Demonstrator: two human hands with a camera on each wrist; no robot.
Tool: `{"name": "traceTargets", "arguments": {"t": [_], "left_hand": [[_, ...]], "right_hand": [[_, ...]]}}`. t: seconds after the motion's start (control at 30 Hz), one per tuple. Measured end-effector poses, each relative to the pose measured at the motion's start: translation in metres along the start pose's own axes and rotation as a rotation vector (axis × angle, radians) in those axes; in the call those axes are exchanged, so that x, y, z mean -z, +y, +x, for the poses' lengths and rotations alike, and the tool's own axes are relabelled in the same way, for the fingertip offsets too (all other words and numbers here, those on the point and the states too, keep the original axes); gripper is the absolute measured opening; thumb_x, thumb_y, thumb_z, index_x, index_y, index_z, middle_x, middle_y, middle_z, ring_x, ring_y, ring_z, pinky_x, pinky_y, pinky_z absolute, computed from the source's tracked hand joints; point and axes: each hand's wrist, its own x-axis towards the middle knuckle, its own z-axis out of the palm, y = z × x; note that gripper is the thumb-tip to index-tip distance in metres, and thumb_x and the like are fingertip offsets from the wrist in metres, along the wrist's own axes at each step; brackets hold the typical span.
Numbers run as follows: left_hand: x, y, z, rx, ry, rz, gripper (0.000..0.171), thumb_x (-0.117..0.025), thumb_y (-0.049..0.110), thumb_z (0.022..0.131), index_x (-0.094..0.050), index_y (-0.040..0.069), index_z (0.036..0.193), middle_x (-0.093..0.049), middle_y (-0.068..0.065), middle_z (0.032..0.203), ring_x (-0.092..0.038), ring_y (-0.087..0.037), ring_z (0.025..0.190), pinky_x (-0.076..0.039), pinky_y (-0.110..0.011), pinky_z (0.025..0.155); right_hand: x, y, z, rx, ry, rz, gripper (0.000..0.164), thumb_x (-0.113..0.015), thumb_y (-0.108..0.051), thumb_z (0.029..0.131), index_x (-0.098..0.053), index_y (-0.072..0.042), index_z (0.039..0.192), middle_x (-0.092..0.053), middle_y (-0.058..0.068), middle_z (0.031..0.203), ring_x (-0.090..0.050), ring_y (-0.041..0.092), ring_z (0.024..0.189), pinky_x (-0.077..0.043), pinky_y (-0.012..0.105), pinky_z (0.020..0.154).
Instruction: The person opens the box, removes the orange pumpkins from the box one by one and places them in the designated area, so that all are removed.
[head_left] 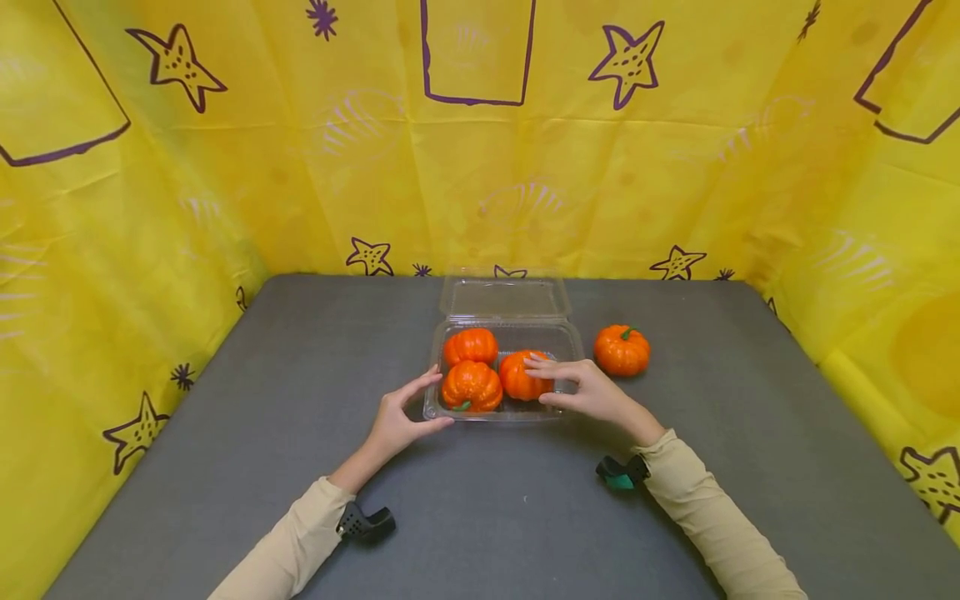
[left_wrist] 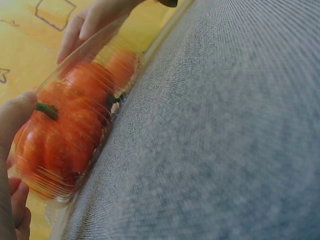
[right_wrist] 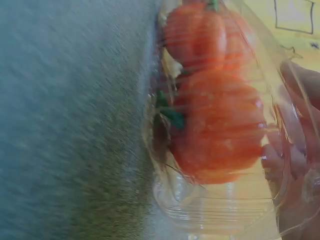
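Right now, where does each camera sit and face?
Head: head-worn, looks forward and down at clear box, pumpkins; sleeves, left hand, right hand show.
Left wrist: on that wrist, facing the box side-on; both hands show.
Right wrist: on that wrist, facing the box; right hand shows.
Shared: both wrist views show box, pumpkins.

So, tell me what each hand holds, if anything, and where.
The left hand holds the clear container by its near left corner. The right hand touches the rightmost pumpkin inside; whether it grips it cannot be told.
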Motion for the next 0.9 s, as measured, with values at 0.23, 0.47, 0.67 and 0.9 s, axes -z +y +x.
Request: {"name": "traceTargets", "arguments": {"t": [0.23,0.47,0.67,0.9], "left_hand": [[-0.001,0.001,-0.002,0.012,-0.001,0.000,0.057,-0.080,-0.005,0.058,-0.056,-0.011,0.110,-0.050,-0.027,0.119,-0.047,-0.038,0.109,-0.038,-0.028,0.091],[-0.002,0.002,-0.001,0.006,0.000,-0.011,0.057,-0.080,-0.006,0.058,-0.056,-0.012,0.109,-0.050,-0.028,0.118,-0.047,-0.039,0.109,-0.037,-0.023,0.091],[0.000,0.001,0.001,-0.005,-0.002,-0.007,0.057,-0.079,-0.007,0.058,-0.056,-0.012,0.110,-0.050,-0.028,0.118,-0.047,-0.039,0.109,-0.038,-0.026,0.090],[0.000,0.001,0.002,-0.010,-0.004,0.006,0.057,-0.080,-0.007,0.057,-0.055,-0.013,0.109,-0.050,-0.029,0.117,-0.048,-0.040,0.108,-0.041,-0.040,0.087]], "right_hand": [[0.004,0.010,0.006,-0.066,-0.044,-0.011,0.040,-0.070,-0.002,0.076,-0.059,0.004,0.114,-0.050,0.017,0.124,-0.042,0.028,0.118,-0.040,0.030,0.089],[0.006,0.019,0.008,-0.104,-0.083,-0.027,0.043,-0.071,0.000,0.073,-0.059,0.004,0.115,-0.049,0.017,0.125,-0.037,0.030,0.121,-0.042,0.031,0.087],[0.004,0.026,0.013,-0.079,-0.104,-0.131,0.051,-0.075,0.000,0.068,-0.059,0.000,0.117,-0.048,0.013,0.128,-0.036,0.024,0.123,-0.045,0.032,0.083],[0.000,0.028,0.017,0.010,-0.057,-0.304,0.058,-0.077,0.004,0.064,-0.058,-0.001,0.118,-0.048,0.016,0.126,-0.045,0.025,0.116,-0.048,0.031,0.078]]}}
